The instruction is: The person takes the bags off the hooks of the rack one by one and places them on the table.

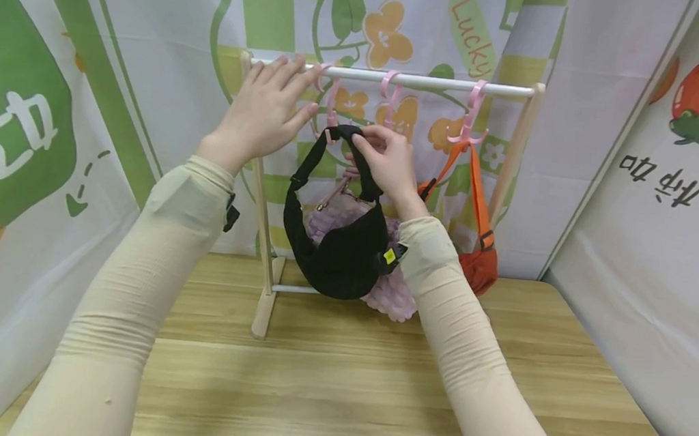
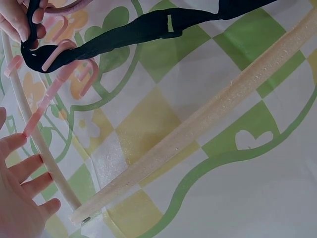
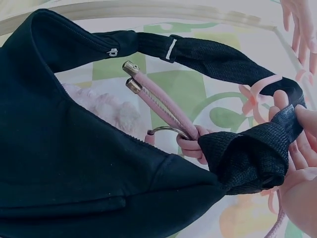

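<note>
A black sling bag (image 1: 346,262) hangs by its strap (image 3: 223,64) from the leftmost pink hook (image 1: 332,104). In the left wrist view the strap lies in the curved prong of that hook. My right hand (image 1: 387,159) pinches the strap just right of the hook, between thumb and fingers. My left hand (image 1: 265,112) lies at the left end of the white rail (image 1: 434,83) with its fingers extended, fingertips at the rail and beside the hook's upper end. Bunched webbing (image 3: 252,161) shows just below my right fingers.
Behind the black bag hangs a fluffy lilac bag (image 1: 395,295) with a pink cord handle (image 3: 163,101). An orange bag (image 1: 477,269) hangs from the right pink hook (image 1: 471,115). The rack's wooden posts (image 1: 515,152) stand on a wood-grain table (image 1: 310,400), before printed cloth walls.
</note>
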